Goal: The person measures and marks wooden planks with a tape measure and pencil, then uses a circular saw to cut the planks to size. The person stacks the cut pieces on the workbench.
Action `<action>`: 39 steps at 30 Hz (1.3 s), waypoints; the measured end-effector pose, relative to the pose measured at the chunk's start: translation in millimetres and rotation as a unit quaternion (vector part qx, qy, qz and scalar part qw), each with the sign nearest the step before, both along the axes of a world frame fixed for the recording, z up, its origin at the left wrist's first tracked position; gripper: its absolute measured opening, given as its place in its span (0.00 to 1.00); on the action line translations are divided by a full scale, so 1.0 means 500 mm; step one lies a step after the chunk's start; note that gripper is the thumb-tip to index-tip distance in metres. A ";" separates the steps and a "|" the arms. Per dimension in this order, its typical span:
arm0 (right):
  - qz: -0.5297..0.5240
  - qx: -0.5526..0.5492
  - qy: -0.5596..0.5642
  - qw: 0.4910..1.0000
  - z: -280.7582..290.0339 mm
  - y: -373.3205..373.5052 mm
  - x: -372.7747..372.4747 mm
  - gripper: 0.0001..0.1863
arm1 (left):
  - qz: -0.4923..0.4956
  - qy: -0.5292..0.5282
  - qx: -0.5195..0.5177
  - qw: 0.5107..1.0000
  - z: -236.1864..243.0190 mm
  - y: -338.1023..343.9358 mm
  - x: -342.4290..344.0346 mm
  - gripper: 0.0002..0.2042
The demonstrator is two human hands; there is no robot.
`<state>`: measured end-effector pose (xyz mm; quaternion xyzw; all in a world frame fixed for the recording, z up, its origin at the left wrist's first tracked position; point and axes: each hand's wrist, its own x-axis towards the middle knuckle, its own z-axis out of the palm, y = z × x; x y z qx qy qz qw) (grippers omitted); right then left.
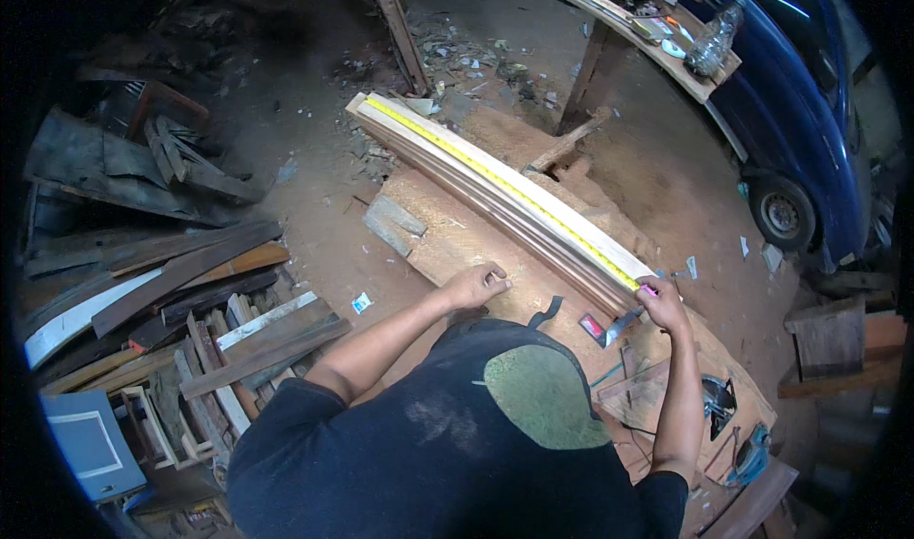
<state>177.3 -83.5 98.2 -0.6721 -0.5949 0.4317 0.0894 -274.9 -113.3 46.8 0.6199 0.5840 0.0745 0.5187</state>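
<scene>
A stack of long pale wooden boards (533, 202) lies slantwise across the bench, from far left to near right. A yellow measuring tape (505, 181) is stretched along the top board. At the near right end of that board, my right hand (664, 306) is closed at the tape's end, with a small pink piece (648, 290) showing at the fingertips. The tape's case is not clearly visible. My left hand (476, 286) is over the bench, left of the boards, its fingers loosely curled with a gap at the thumb and nothing visible in them.
A metal square (623, 327) and a red-and-black object (592, 328) lie near the boards' near end. Power tools (752, 455) sit at near right. Scrap wood (205, 291) is piled at left. A blue car (790, 91) stands at far right.
</scene>
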 end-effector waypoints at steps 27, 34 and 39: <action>-0.107 0.130 -0.020 0.986 -0.104 -0.160 0.344 0.30 | -0.483 -0.575 -0.050 0.658 0.608 -0.061 0.542 0.07; -0.097 0.143 0.014 0.985 -0.083 -0.143 0.336 0.28 | -0.294 -0.129 0.170 0.932 0.279 0.084 0.630 0.14; -0.131 0.155 0.047 0.978 -0.083 -0.158 0.334 0.29 | -0.344 0.002 0.287 0.894 0.046 0.215 0.747 0.19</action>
